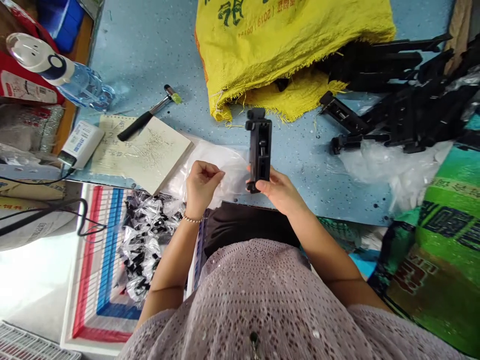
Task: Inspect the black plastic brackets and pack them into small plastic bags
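In my right hand (pixel 283 192) a long black plastic bracket (pixel 259 150) stands nearly upright, its slotted side facing me. The thumb and fingers grip its lower end. My left hand (pixel 202 186) is closed in a pinch just above a stack of clear plastic bags (pixel 228 162); whatever sits between the fingertips, if anything, is too small to make out. A gap separates this hand from the bracket. More black brackets (pixel 397 107) lie heaped at the right of the blue table (pixel 150 55), some half inside a yellow woven sack (pixel 270 55).
Left on the table are a hammer (pixel 144 117), cardboard sheets (pixel 161 150), a white box-shaped device (pixel 82 145) with a cable and a water bottle (pixel 80 82). Below stands a crate (pixel 108 305) of bagged black parts (pixel 150 240). A green sack (pixel 442 250) leans at the right.
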